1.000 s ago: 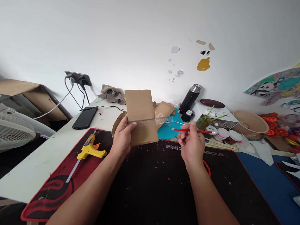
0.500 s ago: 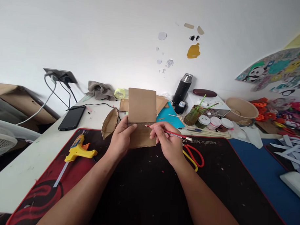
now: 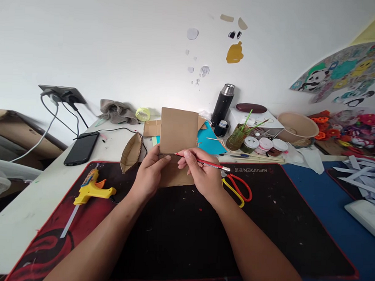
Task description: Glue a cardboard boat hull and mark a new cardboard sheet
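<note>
Between my hands are two flat pieces of brown cardboard: an upper panel and a lower piece that meets its bottom edge. My left hand grips them at the left side, its thumb lying near the line where they meet. In my right hand is a red pencil, pinched with its tip against the cardboard at that line. Just left of my left hand stands a small boat-shaped cardboard piece. Scissors with red and yellow handles lie right of my right hand.
On the black and red desk mat a yellow glue gun lies at left. A phone is beyond it. Along the back stand a black flask, paint jars and a beige bowl. Paper strips pile at right.
The pencil tip has moved left along the line between the cardboard pieces, with my right hand. My left hand keeps its hold. The whole view has shifted slightly.
</note>
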{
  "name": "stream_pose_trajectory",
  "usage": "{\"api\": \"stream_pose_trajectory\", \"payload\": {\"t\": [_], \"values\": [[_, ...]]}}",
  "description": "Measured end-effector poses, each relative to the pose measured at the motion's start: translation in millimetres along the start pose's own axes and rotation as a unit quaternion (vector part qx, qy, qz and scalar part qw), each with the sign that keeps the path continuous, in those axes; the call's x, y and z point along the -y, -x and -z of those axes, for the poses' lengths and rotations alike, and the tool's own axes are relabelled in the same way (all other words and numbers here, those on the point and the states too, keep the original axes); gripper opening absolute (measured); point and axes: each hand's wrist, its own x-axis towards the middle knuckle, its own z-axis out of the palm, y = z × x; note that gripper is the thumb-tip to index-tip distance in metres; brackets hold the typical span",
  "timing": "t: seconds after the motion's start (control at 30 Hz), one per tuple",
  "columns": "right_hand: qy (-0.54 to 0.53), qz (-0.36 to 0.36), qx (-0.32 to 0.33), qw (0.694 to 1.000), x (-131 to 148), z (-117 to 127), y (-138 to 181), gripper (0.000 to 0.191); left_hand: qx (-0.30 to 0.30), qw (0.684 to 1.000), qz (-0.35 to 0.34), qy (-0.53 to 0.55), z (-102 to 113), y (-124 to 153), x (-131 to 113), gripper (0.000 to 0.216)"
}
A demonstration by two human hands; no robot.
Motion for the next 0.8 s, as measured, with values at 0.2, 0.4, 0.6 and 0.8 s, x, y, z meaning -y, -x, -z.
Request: {"api": "stream_pose_trajectory", "payload": {"t": [0.2, 0.4, 0.6, 0.8], "values": [[0.015, -0.006, -0.008, 1.000, -2.5, 1.0, -1.5, 0.042, -0.003, 1.000, -0.002, 0.001, 0.3, 0.1, 0.7, 0.045], [0.016, -0.001, -0.001, 1.000, -4.2, 0.8, -1.8, 0.040, -0.003, 1.000, -0.003, -0.001, -1.1, 0.7, -1.7, 0.043], [0.023, -0.003, 0.005, 1.000, -4.5, 1.2, -1.6, 0.039, 0.001, 1.000, -0.004, -0.003, -1.7, 0.3, -1.9, 0.043], [0.026, -0.005, 0.006, 1.000, -3.6, 1.6, -1.4, 0.038, -0.001, 1.000, -0.002, 0.003, -3.1, 0.4, -3.1, 0.041]]}}
